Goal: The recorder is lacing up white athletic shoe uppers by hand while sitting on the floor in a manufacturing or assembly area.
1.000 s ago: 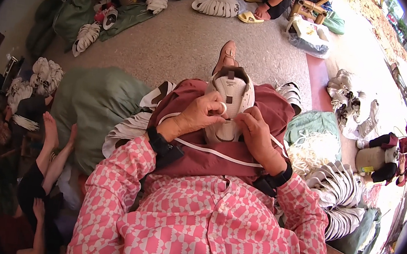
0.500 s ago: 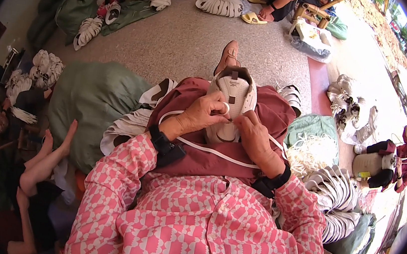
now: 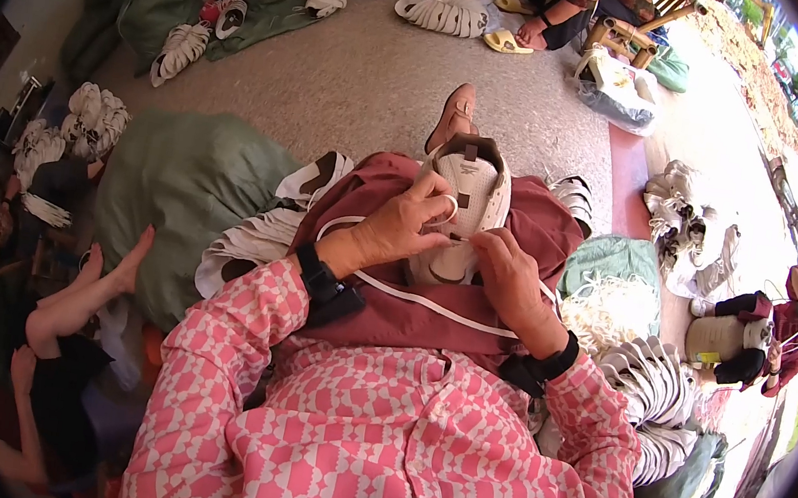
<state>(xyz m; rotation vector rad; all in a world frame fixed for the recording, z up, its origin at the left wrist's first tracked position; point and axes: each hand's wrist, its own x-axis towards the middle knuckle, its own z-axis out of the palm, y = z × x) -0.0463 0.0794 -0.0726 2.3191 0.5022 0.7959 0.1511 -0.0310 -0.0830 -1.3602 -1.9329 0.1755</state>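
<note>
A white shoe upper (image 3: 478, 181) with a beige collar lies on my lap, its opening away from me. My left hand (image 3: 409, 219) is closed at its left side, with a loop of white shoelace (image 3: 404, 291) around the fingers. That lace also curves across the maroon cloth (image 3: 363, 309) over my lap. At the right edge of the upper, my right hand (image 3: 512, 277) pinches with thumb and forefinger. The fingertips of both hands nearly meet over the front of the upper. What the right fingertips grip is too small to make out.
Beside me on the left bulges a large green sack (image 3: 193, 196), with stacked uppers (image 3: 257, 245) next to it. At right lie a pile of white laces (image 3: 609, 307) on green cloth and more stacked uppers (image 3: 650, 376). Other people sit nearby, one with bare legs (image 3: 82, 306) at left.
The view has shifted slightly. My left hand has spread its thumb a little further from the forefinger, while the right hand keeps pinching at the upper.
</note>
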